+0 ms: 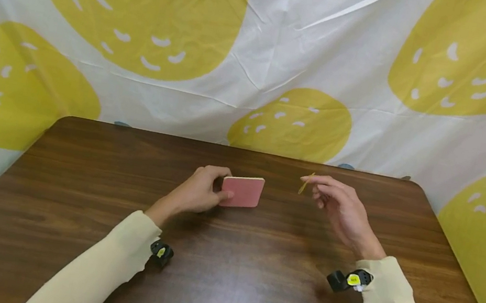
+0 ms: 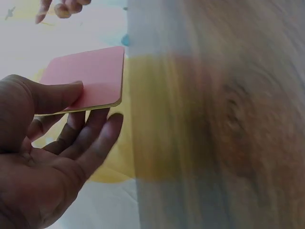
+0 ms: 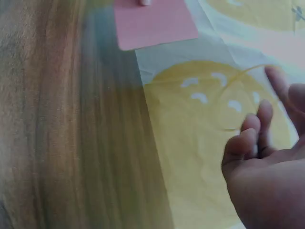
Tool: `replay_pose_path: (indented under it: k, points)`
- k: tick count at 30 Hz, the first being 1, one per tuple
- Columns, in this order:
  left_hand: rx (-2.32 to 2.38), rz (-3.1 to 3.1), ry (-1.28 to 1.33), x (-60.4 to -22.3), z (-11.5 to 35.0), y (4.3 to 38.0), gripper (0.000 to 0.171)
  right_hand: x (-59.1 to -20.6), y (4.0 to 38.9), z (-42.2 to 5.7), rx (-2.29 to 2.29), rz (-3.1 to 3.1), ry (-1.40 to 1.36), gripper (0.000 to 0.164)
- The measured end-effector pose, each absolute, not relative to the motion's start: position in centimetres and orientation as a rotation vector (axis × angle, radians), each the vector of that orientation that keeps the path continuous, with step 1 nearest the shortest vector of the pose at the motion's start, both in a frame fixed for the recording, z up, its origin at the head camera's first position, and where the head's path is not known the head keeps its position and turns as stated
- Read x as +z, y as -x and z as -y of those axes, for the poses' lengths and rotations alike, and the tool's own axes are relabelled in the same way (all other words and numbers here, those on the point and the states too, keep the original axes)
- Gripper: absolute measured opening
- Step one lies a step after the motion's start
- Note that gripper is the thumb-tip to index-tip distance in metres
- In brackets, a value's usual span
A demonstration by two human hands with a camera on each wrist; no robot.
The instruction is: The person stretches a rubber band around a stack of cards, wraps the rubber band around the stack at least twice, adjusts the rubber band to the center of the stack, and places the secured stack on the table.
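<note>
My left hand [image 1: 201, 190] grips a thin pink pad [image 1: 243, 193] with rounded corners and a pale edge. In the left wrist view, the thumb lies flat on the pink face [image 2: 95, 76] while the other fingers support it from underneath. To the right, a yellow rubber band [image 1: 305, 183] hangs from the fingertips of my right hand [image 1: 341, 207]. The right wrist view shows that band [image 3: 244, 71] as a thin loose loop at a fingertip, with the lower fingers curled below it. A gap separates band and pad, and both are held above the table.
A brown wood-grain table [image 1: 246, 279] with rounded far corners spreads beneath both hands. Behind it hangs a white cloth [image 1: 173, 108] printed with large yellow fruit shapes. Black wrist cameras are strapped over the cream sleeves [image 1: 111, 258].
</note>
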State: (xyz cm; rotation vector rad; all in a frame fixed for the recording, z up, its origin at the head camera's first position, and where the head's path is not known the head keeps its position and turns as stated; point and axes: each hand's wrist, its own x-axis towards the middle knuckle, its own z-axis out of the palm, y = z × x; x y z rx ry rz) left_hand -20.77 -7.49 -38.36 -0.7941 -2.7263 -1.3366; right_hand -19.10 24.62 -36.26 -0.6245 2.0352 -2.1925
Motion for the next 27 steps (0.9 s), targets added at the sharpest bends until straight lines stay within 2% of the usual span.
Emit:
replay_pose_path:
  k: [5,9,19,27]
  points:
    - [-1.408,2.640,0.828,-37.3,7.3,20.3,0.014,-35.8,18.6,-23.9,-2.077,-2.438,0.721,0.020]
    - [-1.464,2.581,0.850,-36.7,7.1,20.0,0.013,-35.3,18.3,-22.6,-2.055,-2.683,0.667,0.022]
    - [-1.669,2.411,0.848,-35.7,6.8,19.3,0.012,-32.2,16.6,-20.3,-1.903,-2.828,0.598,0.048]
    - [-1.897,2.323,0.822,-34.8,6.6,19.0,0.035,-34.0,17.7,-20.9,-1.653,-2.837,0.747,0.075]
